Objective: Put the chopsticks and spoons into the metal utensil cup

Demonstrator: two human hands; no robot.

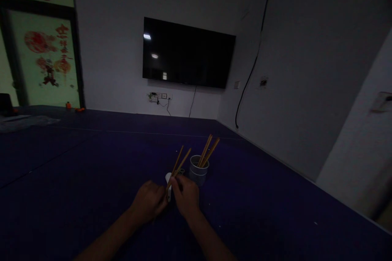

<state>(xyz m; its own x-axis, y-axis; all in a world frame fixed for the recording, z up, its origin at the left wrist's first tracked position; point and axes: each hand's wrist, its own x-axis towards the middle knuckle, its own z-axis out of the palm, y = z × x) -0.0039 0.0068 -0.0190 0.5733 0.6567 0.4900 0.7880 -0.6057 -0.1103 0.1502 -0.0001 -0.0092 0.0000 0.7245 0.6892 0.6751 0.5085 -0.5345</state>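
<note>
Two wooden chopsticks (pixel 183 159) slant up from between my hands, their upper ends spread apart. My right hand (pixel 187 195) pinches them around the middle with thumb and fingers. Closed around their lower part is my left hand (pixel 148 200), its fingers curled and partly hidden in the dim light. A white spoon (pixel 169 196) lies on the dark blue surface between the two hands, partly covered by the chopsticks. Just beyond my right hand stands a grey metal cup (pixel 198 174) with several more chopsticks (pixel 210 150) leaning in it. A small ring-shaped item (pixel 182 170) sits beside the cup, its kind unclear.
The dark blue floor-like surface (pixel 92 163) stretches to the walls. A television (pixel 188 53) hangs on the far wall above sockets (pixel 163 96) and cables. A black cable (pixel 247 87) hangs at the right. Small orange items (pixel 68 105) are near the glass door (pixel 43 57).
</note>
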